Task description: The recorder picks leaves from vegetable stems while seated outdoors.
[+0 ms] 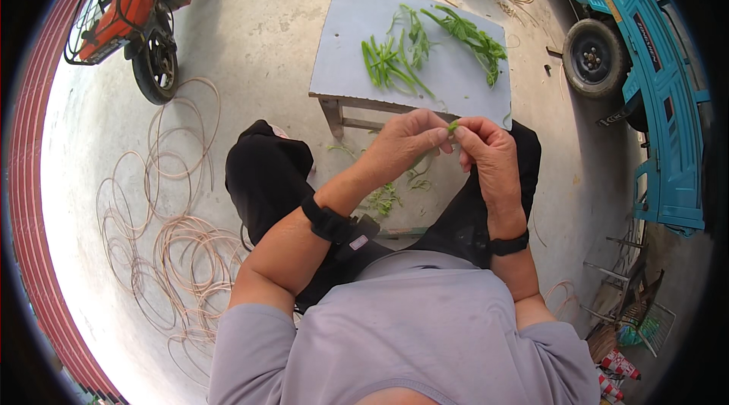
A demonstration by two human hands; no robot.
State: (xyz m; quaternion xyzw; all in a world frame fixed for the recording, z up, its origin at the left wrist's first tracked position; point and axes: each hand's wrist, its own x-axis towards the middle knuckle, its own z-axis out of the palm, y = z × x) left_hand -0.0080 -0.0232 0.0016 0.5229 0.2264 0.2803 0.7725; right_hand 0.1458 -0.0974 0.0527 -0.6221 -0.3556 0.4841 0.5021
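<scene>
Both hands meet in front of the near edge of a small grey-topped table [342, 40]. My left hand [414, 139] pinches a green vegetable stem, much of it hidden behind the fingers. The fingertips of my right hand [490, 148] close on the same stem's upper end [453, 128]. On the tabletop lie a bunch of bare green stems [386, 67], some thin leafy sprigs [418, 39] beside it, and a longer leafy bunch [474, 39] to the right. Scraps of greens [385, 198] lie on the floor between my legs.
Loops of thin cane or wire [194, 253] spread over the concrete floor at left. A red motorbike [125, 22] stands at the far left. A blue three-wheeled cargo vehicle [657, 94] is at right, with a metal rack [634, 291] nearer me.
</scene>
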